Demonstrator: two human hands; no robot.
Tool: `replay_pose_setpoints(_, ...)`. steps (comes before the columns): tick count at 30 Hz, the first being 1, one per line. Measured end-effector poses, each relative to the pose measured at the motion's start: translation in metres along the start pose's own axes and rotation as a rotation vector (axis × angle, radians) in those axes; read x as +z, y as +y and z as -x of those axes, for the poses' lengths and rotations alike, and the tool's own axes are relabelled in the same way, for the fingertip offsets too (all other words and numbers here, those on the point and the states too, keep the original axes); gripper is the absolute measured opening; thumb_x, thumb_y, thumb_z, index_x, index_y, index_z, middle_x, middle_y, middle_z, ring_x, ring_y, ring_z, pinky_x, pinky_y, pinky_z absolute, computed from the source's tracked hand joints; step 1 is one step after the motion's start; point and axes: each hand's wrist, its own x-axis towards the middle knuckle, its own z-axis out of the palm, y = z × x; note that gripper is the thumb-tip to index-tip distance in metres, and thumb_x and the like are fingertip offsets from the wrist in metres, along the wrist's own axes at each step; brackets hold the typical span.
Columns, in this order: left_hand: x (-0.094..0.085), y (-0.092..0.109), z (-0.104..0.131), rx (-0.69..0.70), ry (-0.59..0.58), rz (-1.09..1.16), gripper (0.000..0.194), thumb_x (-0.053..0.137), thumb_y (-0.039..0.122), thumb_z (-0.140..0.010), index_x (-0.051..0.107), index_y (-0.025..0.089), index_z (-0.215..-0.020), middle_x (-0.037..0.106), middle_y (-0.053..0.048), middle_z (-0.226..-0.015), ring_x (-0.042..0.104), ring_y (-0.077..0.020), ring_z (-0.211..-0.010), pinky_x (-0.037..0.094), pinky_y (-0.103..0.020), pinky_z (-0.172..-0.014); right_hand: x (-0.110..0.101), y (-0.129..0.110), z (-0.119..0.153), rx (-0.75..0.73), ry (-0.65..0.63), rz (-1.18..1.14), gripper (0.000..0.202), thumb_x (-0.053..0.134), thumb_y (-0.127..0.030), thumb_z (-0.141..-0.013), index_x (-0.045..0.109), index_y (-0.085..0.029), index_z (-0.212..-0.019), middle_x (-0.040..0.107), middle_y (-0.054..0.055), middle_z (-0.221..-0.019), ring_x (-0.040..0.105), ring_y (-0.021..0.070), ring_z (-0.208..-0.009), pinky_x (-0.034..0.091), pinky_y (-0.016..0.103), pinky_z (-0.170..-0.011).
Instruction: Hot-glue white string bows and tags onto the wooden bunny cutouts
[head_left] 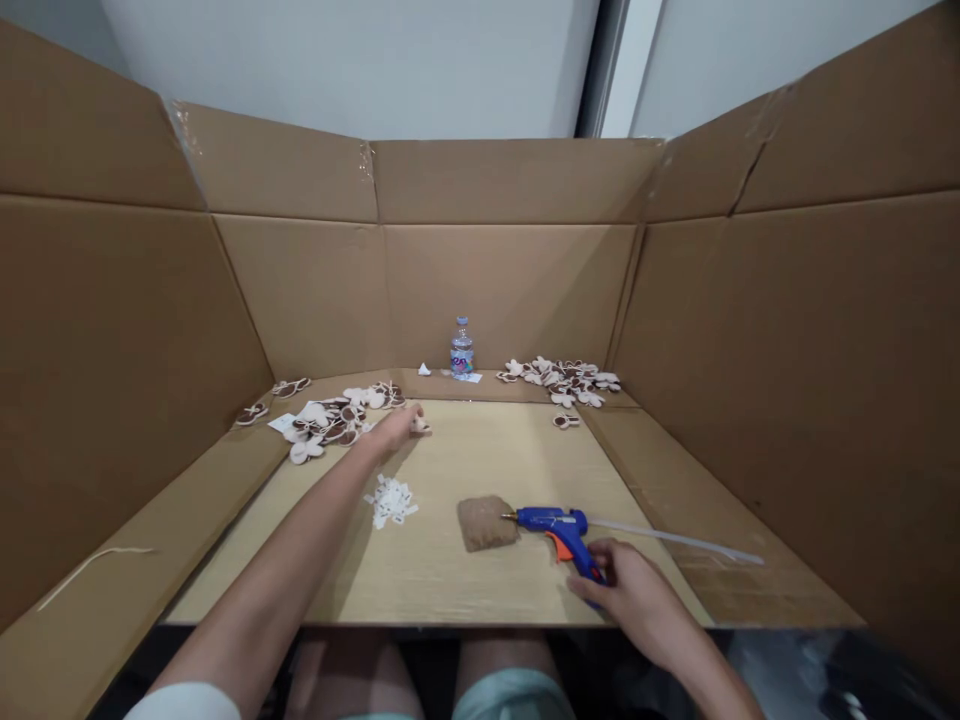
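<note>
My left hand (397, 427) reaches forward beside the left pile of brown and cream fabric pieces (322, 425), its fingers closed on a small cream piece (421, 426). Near the front right, my right hand (621, 590) has its thumb and fingers around the handle of a blue glue gun (553, 521) with an orange trigger. The gun lies on the board, its nozzle resting on a brown square pad (485, 523). A clear glue stick (675, 538) trails from its back. Small white labels (391, 501) lie heaped left of the pad.
Cardboard walls (510, 290) enclose the pale board (375, 590). A water bottle (462, 350) stands at the back. Another pile of fabric pieces (562, 378) lies back right, with a single piece (566, 421) in front. A pale string (90, 562) lies at the left.
</note>
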Motion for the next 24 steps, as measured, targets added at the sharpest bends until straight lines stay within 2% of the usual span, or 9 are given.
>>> replay_pose_setpoints(3,-0.002,-0.007,-0.002,0.024,-0.039,-0.09,0.027,0.058,0.03,-0.089,0.059,0.014,-0.111,0.062,-0.008,-0.11,0.063,-0.0202,-0.092,0.053,-0.04,-0.078,0.004,-0.002,-0.007,0.02,-0.024,-0.008,0.022,0.056,-0.026,-0.068,0.068,-0.018,-0.085,0.073,0.005,-0.079,0.067,0.023,-0.075,0.045,0.027,-0.064)
replay_pose_setpoints(6,-0.004,-0.011,0.005,0.036,-0.023,-0.128,0.024,0.058,0.03,-0.089,0.06,0.014,-0.107,0.063,-0.007,-0.104,0.063,-0.0187,-0.087,0.053,-0.038,-0.076,0.004,-0.002,-0.011,0.022,0.003,0.066,0.018,0.054,-0.022,-0.065,0.066,-0.02,-0.079,0.071,0.003,-0.073,0.065,0.0228,-0.072,0.042,0.027,-0.062)
replay_pose_setpoints(14,-0.007,-0.004,0.044,0.016,0.17,0.029,0.02,0.058,0.031,-0.089,0.062,0.012,-0.094,0.064,-0.002,-0.087,0.062,-0.014,-0.071,0.053,-0.03,-0.064,0.004,-0.004,-0.009,-0.009,0.078,0.106,0.013,0.055,-0.03,-0.068,0.059,-0.02,-0.074,0.069,0.004,-0.071,0.063,0.0227,-0.069,0.042,0.027,-0.062)
replay_pose_setpoints(16,-0.008,0.002,0.058,0.018,0.207,0.108,0.017,0.06,0.029,-0.087,0.062,0.012,-0.085,0.063,0.0,-0.078,0.06,-0.012,-0.064,0.051,-0.028,-0.06,0.004,-0.005,-0.008,-0.027,0.095,0.117,0.015,0.053,-0.032,-0.07,0.057,-0.02,-0.076,0.069,0.005,-0.071,0.064,0.0229,-0.069,0.043,0.027,-0.062)
replay_pose_setpoints(20,-0.004,0.015,0.1,0.043,0.241,0.276,0.024,0.075,0.029,-0.071,0.058,0.014,-0.062,0.059,0.003,-0.061,0.058,-0.0126,-0.059,0.046,-0.025,-0.059,0.003,-0.008,-0.007,-0.054,0.159,0.157,0.027,0.047,-0.036,-0.076,0.058,-0.016,-0.091,0.072,0.012,-0.083,0.067,0.026,-0.078,0.047,0.029,-0.067)
replay_pose_setpoints(24,0.008,0.029,0.154,0.05,0.235,0.422,0.018,0.075,0.031,-0.068,0.066,0.015,-0.069,0.069,-0.002,-0.072,0.063,-0.0174,-0.069,0.047,-0.025,-0.065,0.002,-0.014,-0.004,-0.088,0.261,0.236,0.041,0.041,-0.037,-0.079,0.061,-0.011,-0.104,0.072,0.018,-0.093,0.068,0.0305,-0.089,0.049,0.036,-0.075)
